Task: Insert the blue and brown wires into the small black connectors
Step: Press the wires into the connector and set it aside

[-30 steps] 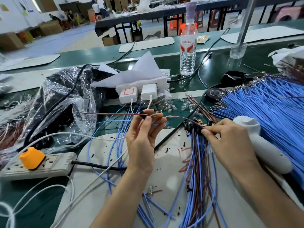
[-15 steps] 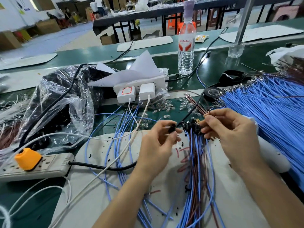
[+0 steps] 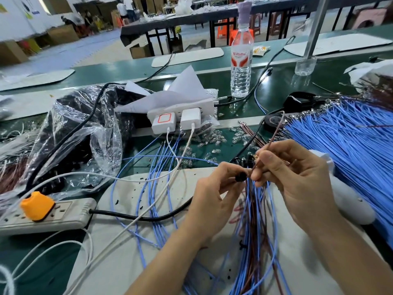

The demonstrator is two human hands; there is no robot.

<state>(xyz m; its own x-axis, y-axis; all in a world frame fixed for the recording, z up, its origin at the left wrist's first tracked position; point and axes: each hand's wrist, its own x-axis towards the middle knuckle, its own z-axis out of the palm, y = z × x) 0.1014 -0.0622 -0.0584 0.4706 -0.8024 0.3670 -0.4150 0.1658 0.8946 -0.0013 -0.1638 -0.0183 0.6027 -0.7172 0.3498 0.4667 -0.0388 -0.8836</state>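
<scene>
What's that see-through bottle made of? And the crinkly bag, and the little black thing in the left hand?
The bottle looks like clear, glossy plastic: ribbed walls you can see through. The bag seems thin plastic film: shiny wrinkles, dark contents showing through. The small black connector, pinched by the left hand, is probably matte moulded plastic, though too small to be sure.

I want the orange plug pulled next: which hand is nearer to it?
Left. The left hand lies to the right of the orange plug; the right hand lies farther right, beyond the left hand.
</scene>
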